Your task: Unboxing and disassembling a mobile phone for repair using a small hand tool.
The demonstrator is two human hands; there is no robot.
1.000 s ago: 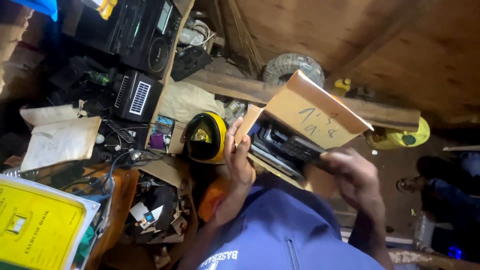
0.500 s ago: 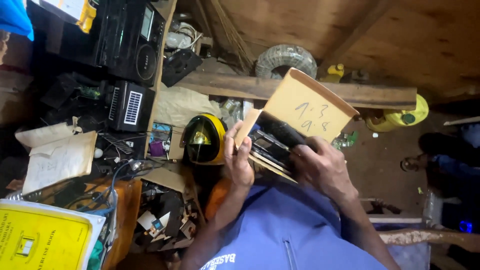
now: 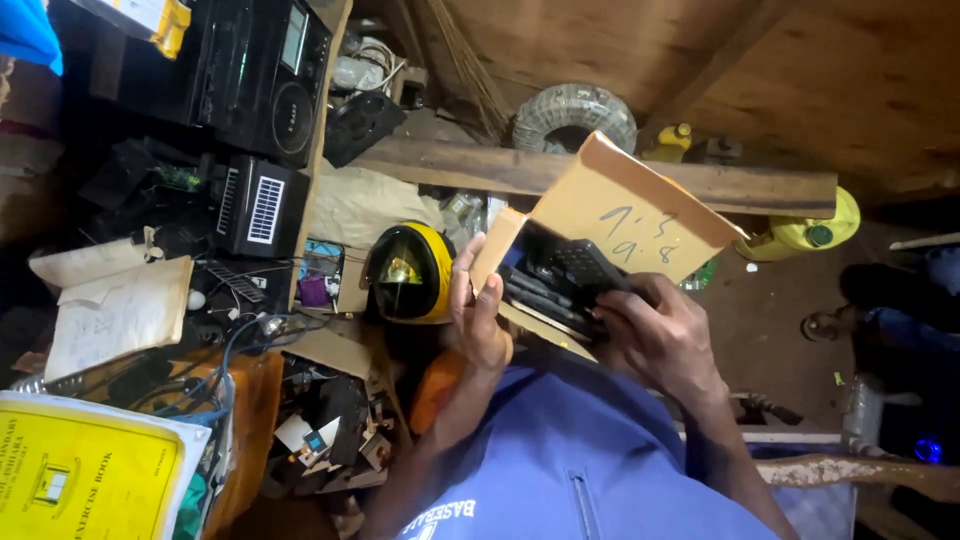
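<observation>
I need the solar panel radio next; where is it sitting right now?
In the head view, the small black radio with the solar panel sits on the left, below the large black radio and above the open notebook.

A raised flap hides the far end of the cardboard box [image 3: 600, 215]; the right hand [image 3: 665, 340] covers part of the dark devices [image 3: 560, 275] inside. The yellow book [image 3: 85, 480] is cut off by the frame's lower-left edge.

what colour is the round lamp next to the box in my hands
Yellow with a dark front, clearest in the head view: the round lamp.
</observation>
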